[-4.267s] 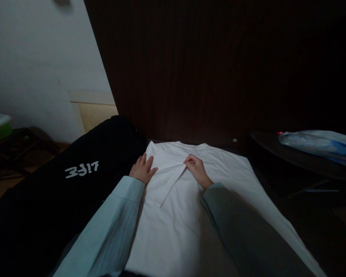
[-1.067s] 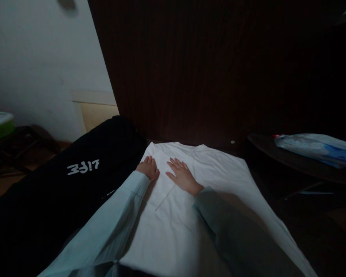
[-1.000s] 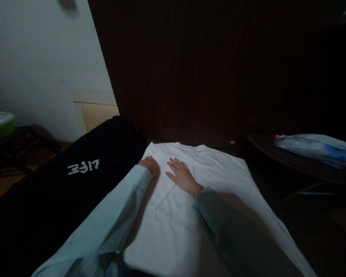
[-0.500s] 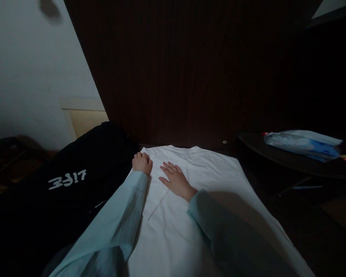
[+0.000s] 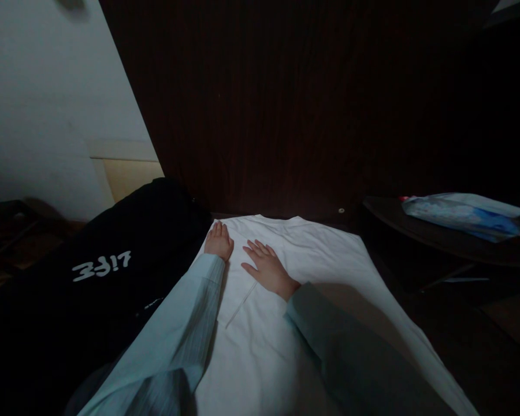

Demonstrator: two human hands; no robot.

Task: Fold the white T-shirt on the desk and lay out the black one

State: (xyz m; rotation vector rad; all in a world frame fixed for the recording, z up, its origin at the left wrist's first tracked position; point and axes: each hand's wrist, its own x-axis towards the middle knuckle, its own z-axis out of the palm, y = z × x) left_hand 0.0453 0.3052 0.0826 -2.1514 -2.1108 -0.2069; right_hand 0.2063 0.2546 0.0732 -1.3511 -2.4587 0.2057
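Counting two bare hands, we are seeing both resting on one white shirt (image 5: 253, 352), which is lying spread out in front of a dark panel (image 5: 260, 115). The left hand (image 5: 219, 240) is keeping its fingers straight near the far left corner, gripping nothing; the right hand (image 5: 268, 270) is fanning its fingers loosely beside it, also gripping nothing. We are judging the cloth light, soft, floppy, easily creased, hardly slippery or fragile; we are favouring a pinch at the shoulder corners or side edges. We are also tallying one black garment (image 5: 130, 237) at left, one plastic package (image 5: 463, 215) at right.
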